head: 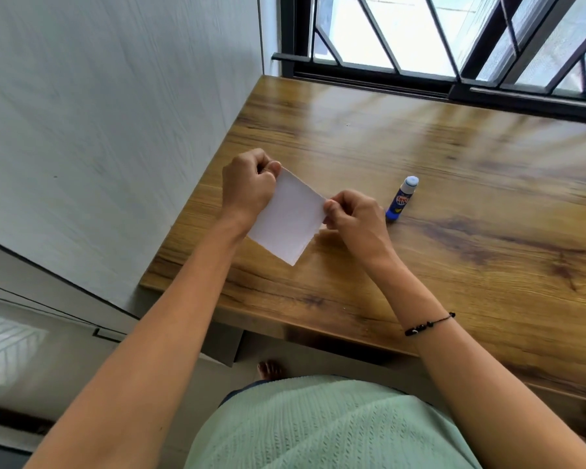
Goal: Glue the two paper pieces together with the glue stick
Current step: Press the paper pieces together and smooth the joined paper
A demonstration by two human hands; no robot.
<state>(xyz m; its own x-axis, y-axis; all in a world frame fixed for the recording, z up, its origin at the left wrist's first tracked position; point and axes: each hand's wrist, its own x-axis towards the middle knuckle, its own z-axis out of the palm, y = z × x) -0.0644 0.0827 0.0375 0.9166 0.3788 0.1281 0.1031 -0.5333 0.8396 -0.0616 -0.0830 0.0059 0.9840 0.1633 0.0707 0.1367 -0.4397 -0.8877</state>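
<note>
Both hands pinched the white paper (286, 216) above the worktop (437, 184), the left hand (247, 187) at its far corner, the right hand (354, 214) at its side. The glue stick (401, 198) stood uncapped just beside the right hand. It looked like the pressing-together step; next, firm rubbing along the seam.

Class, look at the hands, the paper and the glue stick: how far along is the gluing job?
Done: uncertain; the glue stick stands on the table, apparently uncapped, touched by neither hand. In hand: the left hand and right hand pinch opposite corners of the white paper above the table. Only one sheet shows, so whether two are already joined cannot be told. Left: possibly capping.
</note>
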